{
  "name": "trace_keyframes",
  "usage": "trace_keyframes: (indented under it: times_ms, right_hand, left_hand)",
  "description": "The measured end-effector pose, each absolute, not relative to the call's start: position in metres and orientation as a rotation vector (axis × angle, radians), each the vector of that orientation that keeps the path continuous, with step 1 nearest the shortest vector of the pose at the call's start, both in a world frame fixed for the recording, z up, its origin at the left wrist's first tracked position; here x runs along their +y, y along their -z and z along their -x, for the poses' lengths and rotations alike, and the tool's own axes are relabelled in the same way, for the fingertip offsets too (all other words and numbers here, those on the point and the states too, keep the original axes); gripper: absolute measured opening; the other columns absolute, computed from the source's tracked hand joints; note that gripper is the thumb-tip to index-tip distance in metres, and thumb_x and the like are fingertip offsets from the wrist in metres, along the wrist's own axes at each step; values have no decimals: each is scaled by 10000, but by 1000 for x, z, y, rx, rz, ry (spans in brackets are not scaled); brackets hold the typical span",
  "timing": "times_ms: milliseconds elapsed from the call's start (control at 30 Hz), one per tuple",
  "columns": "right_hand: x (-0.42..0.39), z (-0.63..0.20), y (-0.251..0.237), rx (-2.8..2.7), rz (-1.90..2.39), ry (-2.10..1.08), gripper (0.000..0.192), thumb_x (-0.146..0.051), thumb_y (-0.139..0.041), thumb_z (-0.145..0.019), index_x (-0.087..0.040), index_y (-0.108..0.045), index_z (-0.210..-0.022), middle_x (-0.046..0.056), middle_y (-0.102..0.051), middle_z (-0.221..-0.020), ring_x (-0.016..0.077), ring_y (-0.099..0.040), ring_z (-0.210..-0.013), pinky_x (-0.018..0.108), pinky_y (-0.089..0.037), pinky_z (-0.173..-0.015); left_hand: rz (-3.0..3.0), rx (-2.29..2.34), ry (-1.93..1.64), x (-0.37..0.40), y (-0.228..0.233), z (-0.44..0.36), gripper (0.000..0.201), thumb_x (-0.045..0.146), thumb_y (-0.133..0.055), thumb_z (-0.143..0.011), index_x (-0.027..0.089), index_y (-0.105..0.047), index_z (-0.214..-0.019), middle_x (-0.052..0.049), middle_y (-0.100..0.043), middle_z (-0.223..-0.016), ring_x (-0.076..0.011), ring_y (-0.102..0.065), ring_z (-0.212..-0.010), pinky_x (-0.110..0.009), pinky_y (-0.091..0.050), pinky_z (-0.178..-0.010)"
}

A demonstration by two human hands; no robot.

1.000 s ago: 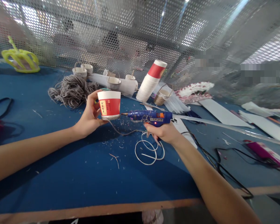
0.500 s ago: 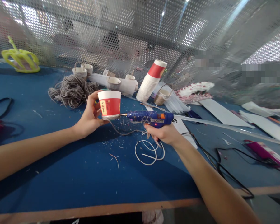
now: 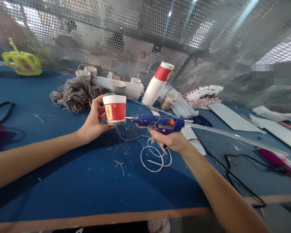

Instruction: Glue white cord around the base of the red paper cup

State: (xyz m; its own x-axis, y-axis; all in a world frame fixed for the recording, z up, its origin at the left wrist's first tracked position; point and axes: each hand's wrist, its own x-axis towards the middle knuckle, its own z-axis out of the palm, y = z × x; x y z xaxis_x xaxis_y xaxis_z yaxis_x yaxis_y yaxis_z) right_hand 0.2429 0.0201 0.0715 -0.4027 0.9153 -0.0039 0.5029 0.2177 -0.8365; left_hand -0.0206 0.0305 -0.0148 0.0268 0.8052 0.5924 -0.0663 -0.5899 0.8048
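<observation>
glue gun (image 3: 160, 123) nozzle backed slightly from cup (image 3: 114, 108); left hand (image 3: 94, 121) grips upturned cup, right hand (image 3: 171, 139) grips gun.

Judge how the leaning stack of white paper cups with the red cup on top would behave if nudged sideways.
The leaning stack of white paper cups already tilts left at its base, so it would probably topple easily. Being nested paper, it is likely light and would slide on the blue table. Once down, it might roll in a curve, since it tapers.

Red-and-white paper cup (image 3: 114, 109) in left hand (image 3: 94, 121), above the blue felt-covered surface (image 3: 63, 168). Blue hot-glue gun (image 3: 160, 123) right of it, in right hand (image 3: 171, 139) (nozzle just beside the cup's base). Grey cord bundle (image 3: 74, 94) behind-left; stacked paper cups (image 3: 157, 84) behind-right; white cord loops (image 3: 156, 157) below the gun.
</observation>
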Motion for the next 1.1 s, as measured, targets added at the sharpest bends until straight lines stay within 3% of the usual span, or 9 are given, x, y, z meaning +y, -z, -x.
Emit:
trace_keyframes:
  times_ms: [167, 267, 367, 500, 700, 867, 967, 1033, 1100]
  right_hand:
    - [36, -250, -66, -2018, 1292, -622, 255, -461, -619, -771, -238, -509, -719, 0, -586, -660, 138, -513, -469, 342, -460, -517]
    - [51, -255, -60, -2111, 1249, -137, 325, -428, -651, -767, -254, -388, -686, 16, -518, -723, 192, -547, -646, 372, -461, -641]
    - [64, -261, -51, -2215, 1263, -2, 346, -391, -666, -762, -260, -350, -716, 22, -476, -770, 210, -540, -689, 379, -459, -656]
    - [69, -264, -45, -2262, 1293, 65, 340, -345, -673, -778, -261, -348, -725, 22, -473, -783, 205, -527, -683, 365, -452, -641]
    - [68, -260, -42, -2322, 1436, -44, 381, -479, -748, -716, -232, -472, -805, 45, -514, -872, 237, -584, -753, 418, -512, -692]
    - [63, -264, -49, -2418, 1458, -230, 374, -306, -704, -733, -190, -502, -1025, 147, -531, -1116, 326, -625, -1018, 510, -538, -886]
    - [55, -267, -59, -2465, 1368, -167, 497, -208, -672, -675, -197, -457, -1124, 182, -501, -1234, 403, -491, -1263, 569, -459, -1029]
    - [47, -263, -62, -2378, 1248, -179, 452, -187, -613, -696, -219, -420, -1104, 169, -510, -1243, 373, -480, -1283, 576, -431, -1062]
    - [36, -253, -60, -2222, 1073, -290, 327, -195, -548, -756, -243, -364, -1022, 137, -550, -1180, 297, -569, -1178, 545, -461, -1038]
  left_hand:
    - [-1635, 748, -1615, 27, 10, 19, 887, 136, -871, -603, 349, -374, -1308, -62, -484, -1398, -287, -604, -1202, -447, -581, -972]
    - [-1648, 736, -1607, 26, 10, 20, 879, 167, -878, -613, 361, -381, -1311, -52, -495, -1403, -284, -610, -1197, -445, -575, -992]
    - [-1661, 730, -1604, 27, 12, 20, 869, 199, -877, -626, 374, -378, -1316, -45, -502, -1408, -273, -623, -1177, -436, -581, -986]
    - [-1656, 735, -1626, 28, 12, 20, 875, 226, -887, -621, 372, -382, -1321, -50, -497, -1418, -289, -598, -1225, -423, -585, -986]
    - [-1682, 708, -1621, 26, 8, 18, 856, 220, -875, -639, 369, -386, -1326, -48, -505, -1418, -271, -610, -1209, -410, -579, -993]
    - [-1691, 722, -1601, 26, 10, 19, 854, 226, -869, -651, 366, -364, -1326, -53, -514, -1408, -282, -603, -1215, -429, -572, -996]
    - [-1687, 737, -1615, 27, 11, 20, 860, 233, -879, -635, 360, -368, -1315, -55, -503, -1409, -287, -582, -1239, -436, -549, -1027]
    - [-1677, 742, -1634, 28, 12, 19, 866, 237, -889, -616, 354, -376, -1303, -58, -501, -1395, -288, -565, -1255, -441, -529, -1050]
    - [-1661, 759, -1654, 27, 11, 18, 870, 240, -896, -598, 341, -381, -1293, -62, -503, -1368, -288, -559, -1253, -461, -511, -1066]
